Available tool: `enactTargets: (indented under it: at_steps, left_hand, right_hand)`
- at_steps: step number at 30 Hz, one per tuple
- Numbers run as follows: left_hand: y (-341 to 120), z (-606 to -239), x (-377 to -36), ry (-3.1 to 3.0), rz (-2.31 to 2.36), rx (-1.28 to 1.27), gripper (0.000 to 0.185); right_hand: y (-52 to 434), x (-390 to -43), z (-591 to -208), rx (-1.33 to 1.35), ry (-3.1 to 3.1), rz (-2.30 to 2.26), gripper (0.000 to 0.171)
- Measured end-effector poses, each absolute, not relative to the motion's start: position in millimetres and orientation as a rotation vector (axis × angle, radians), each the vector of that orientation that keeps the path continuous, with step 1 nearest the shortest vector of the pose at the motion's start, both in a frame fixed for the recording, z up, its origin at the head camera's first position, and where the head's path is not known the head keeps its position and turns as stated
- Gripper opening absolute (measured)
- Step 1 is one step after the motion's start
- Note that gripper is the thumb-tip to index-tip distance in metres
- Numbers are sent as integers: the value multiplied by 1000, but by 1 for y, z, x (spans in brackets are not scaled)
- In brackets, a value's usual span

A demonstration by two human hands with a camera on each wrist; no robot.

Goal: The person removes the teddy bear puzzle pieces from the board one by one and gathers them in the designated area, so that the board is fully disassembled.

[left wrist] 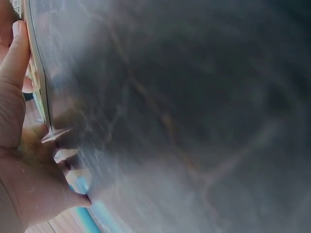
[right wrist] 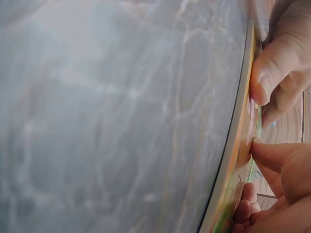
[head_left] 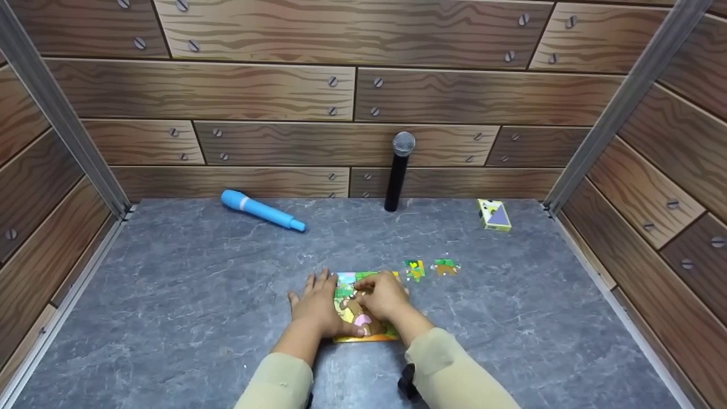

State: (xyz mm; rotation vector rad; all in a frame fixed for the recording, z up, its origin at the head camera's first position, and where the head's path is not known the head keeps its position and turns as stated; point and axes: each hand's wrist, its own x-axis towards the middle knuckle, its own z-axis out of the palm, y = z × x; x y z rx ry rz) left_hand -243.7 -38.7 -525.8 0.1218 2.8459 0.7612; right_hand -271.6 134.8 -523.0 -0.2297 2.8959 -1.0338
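— Wood-plank panels with printed screws wall in three sides of your grey marbled stone table. What do you have under your hands?

— Your left hand lies flat, fingers spread, on the left edge of the colourful cardboard jigsaw board, with its thumb along the bottom. Your right hand has its fingers curled down onto the picture; I cannot tell whether it pinches a piece.

— Where does the board sit?

— Flat on the table, front and centre, just ahead of your beige sleeves.

— Anything loose nearby?

— Two small green jigsaw pieces lie just right of the board, apart from each other. Farther back, a small yellow card box lies near the right wall, a black microphone with a grey mesh head stands upright against the back panels, and a blue plastic toy microphone lies on its side to the left.
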Motion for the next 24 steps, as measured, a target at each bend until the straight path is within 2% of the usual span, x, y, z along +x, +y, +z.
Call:
enactTargets:
  at_steps: [24]
  left_hand:
    - [-39,-526,-241,2837,822,120,139]
  right_hand:
    - [133,-270,-529,-118,2933,-1156,16]
